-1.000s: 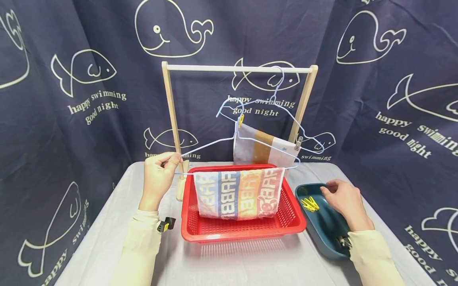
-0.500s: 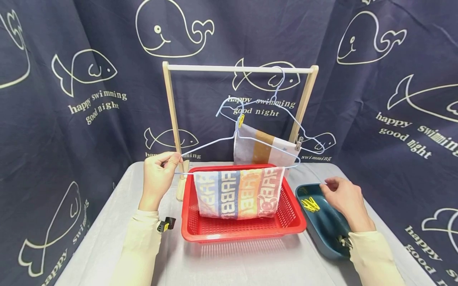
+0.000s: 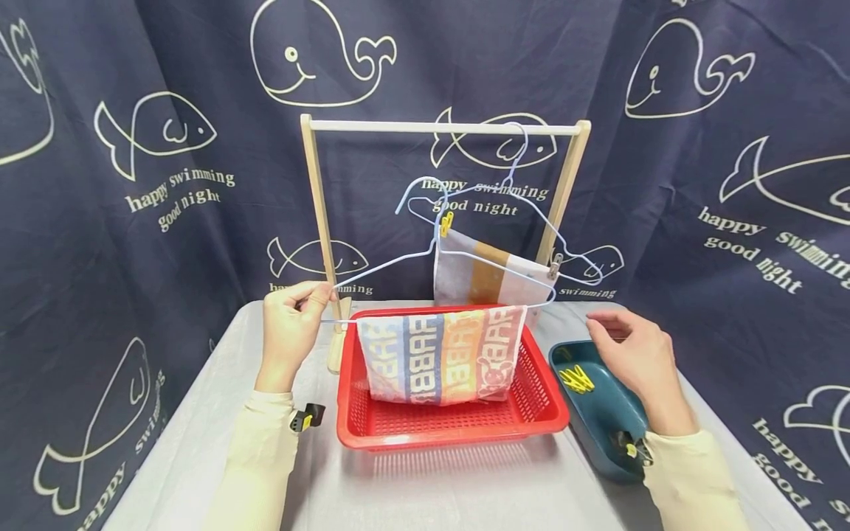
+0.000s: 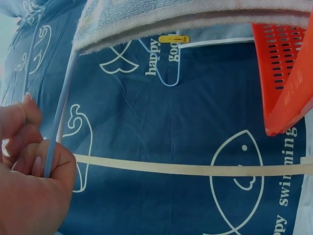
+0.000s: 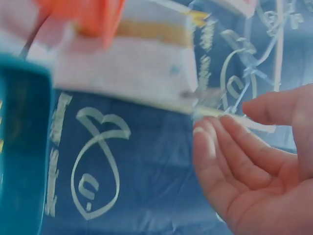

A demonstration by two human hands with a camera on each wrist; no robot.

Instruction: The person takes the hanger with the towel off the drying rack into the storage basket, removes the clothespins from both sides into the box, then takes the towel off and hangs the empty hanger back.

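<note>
My left hand (image 3: 290, 332) grips the left end of a light blue wire hanger (image 3: 398, 261). A small towel (image 3: 441, 358) with coloured stripes and letters is draped over its lower bar, above a red basket (image 3: 458, 441). In the left wrist view, curled fingers (image 4: 58, 164) wrap the wire. Over the far end of a teal tray (image 3: 600, 461) hovers my right hand (image 3: 634, 354). Its thumb and loosely bent fingers (image 5: 230, 171) stand apart in the right wrist view, with nothing seen between them. Yellow clips (image 3: 576, 379) lie in that tray.
Behind the basket stands a wooden rack (image 3: 438, 127). A second hanger (image 3: 510, 177) hangs on its bar, with a grey, brown and white cloth (image 3: 488, 265) fixed by a yellow clip (image 3: 447, 223) and a metal clip (image 3: 555, 265). A patterned dark curtain (image 3: 199, 66) surrounds the table.
My right hand has risen slightly from the teal tray's rim, and its fingertips have moved a little left. The held hanger and towel have shifted slightly left and up.
</note>
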